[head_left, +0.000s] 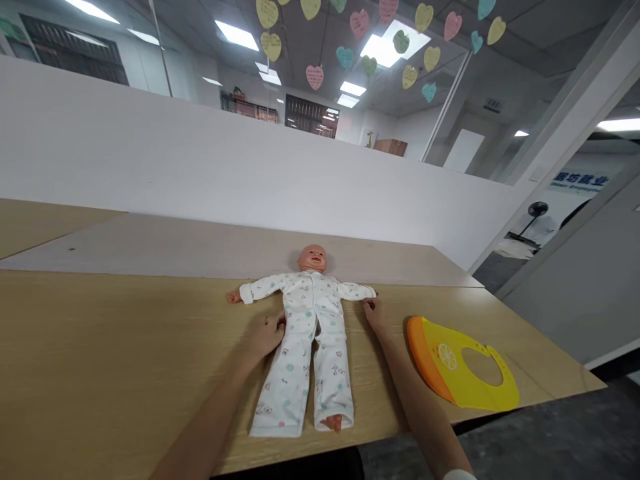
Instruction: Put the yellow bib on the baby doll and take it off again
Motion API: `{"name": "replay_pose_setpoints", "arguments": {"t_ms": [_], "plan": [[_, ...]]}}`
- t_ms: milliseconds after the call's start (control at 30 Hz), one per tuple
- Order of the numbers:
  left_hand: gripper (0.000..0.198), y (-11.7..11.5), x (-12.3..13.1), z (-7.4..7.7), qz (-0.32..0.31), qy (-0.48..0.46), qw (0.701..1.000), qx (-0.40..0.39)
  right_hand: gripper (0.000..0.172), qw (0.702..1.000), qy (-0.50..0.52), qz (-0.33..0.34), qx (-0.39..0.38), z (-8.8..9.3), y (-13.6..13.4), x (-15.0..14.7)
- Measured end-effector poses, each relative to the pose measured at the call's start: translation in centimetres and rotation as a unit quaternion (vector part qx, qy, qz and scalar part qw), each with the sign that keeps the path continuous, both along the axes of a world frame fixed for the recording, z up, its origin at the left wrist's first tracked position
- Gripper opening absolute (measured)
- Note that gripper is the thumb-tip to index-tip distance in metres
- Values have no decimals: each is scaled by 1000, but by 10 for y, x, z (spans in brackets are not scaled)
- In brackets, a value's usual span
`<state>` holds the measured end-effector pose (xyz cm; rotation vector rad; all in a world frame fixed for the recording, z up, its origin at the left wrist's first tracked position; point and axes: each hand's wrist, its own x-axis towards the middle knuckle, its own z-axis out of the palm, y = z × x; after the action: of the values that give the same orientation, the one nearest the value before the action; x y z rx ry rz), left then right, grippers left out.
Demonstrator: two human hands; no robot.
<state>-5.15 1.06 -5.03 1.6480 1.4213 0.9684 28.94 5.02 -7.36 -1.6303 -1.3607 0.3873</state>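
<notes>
My left hand [264, 336] rests half-curled against the waist of the baby doll's [312, 259] pajamas [300, 353]; my right hand [376, 316] touches the sleeve cuff [369, 292]. I cannot tell whether either hand is gripping.

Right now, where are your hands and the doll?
Baby doll on its back, arms out. Left hand on its pajamas at the waist; right hand at its sleeve cuff. Yellow-orange bib beside right hand.
</notes>
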Motion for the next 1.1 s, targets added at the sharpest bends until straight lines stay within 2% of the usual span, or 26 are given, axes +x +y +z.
{"name": "replay_pose_setpoints", "arguments": {"t_ms": [167,300,400,633,767,900,967,1000,1067,1100], "plan": [[19,-3,-4,7,-115,1,993,-39,16,998,-32,-37,-27,-5,1,6],[17,-4,-6,11,-145,-13,988,-51,20,996,-68,-16,-52,-5,-4,4],[18,-2,-8,12,-131,-21,990,-42,22,995,-86,0,-57,-5,-7,3],[19,-1,-7,8,-35,1,999,-2,19,990,-118,43,-67,-12,-25,-11],[20,-1,-3,8,-33,23,999,-14,20,987,-126,63,-74,-11,-31,-16],[22,-1,0,20,-30,39,999,-19,21,987,-127,63,-72,-7,-29,-14],[22,-17,2,28,4,50,999,-7,21,987,-125,68,-69,-6,-27,-13],[23,-33,3,31,30,52,998,2,21,988,-122,70,-69,-5,-27,-13],[22,-85,9,28,97,36,994,29,21,988,-114,71,-73,-4,-25,-12],[22,-118,13,21,109,14,994,20,20,989,-107,72,-76,-4,-24,-12]]}}
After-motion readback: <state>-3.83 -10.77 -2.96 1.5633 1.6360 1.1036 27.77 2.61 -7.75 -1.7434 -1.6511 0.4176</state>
